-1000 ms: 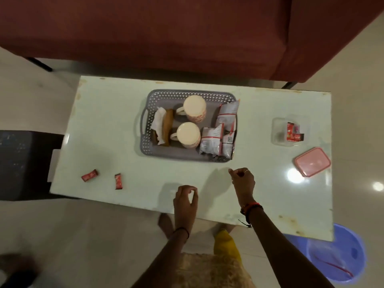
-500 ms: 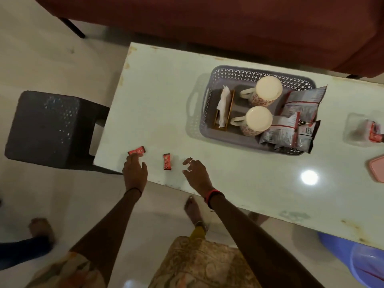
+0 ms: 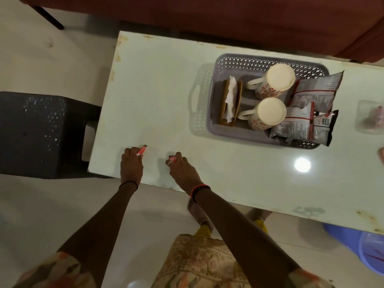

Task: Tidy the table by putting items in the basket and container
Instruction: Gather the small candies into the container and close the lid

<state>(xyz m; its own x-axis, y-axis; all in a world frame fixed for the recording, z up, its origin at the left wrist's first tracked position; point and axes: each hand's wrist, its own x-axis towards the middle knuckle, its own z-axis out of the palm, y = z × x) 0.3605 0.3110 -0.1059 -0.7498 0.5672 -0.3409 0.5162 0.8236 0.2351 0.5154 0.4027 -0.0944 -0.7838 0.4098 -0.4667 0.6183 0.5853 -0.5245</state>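
The left hand sits over the near left corner of the table. Its fingers are curled down and pinch the left sweet, a red wrapped piece whose far end sticks out past the fingertips. The right hand is just beside it to the right. Its thumb and fingers are closed round the right sweet, also red, of which only the far end shows. Whether either sweet is lifted or rests on the table cannot be told.

The basket is grey and perforated. It stands on the far right part of the table, well apart from both hands. Inside, at its left end, is a napkin holder with white paper in it. In the middle are the far mug and the near mug, both patterned, with handles pointing left. At its right end are snack packets, the farthest one overhanging the rim.

The container is clear and stands on the table right of the basket, at the picture's edge. It is blurred, and something reddish lies inside it. A pink lid is cut off by the edge, nearer than the container.

A dark stool stands left of the table, a red sofa beyond it, and a blue bucket on the floor at lower right.
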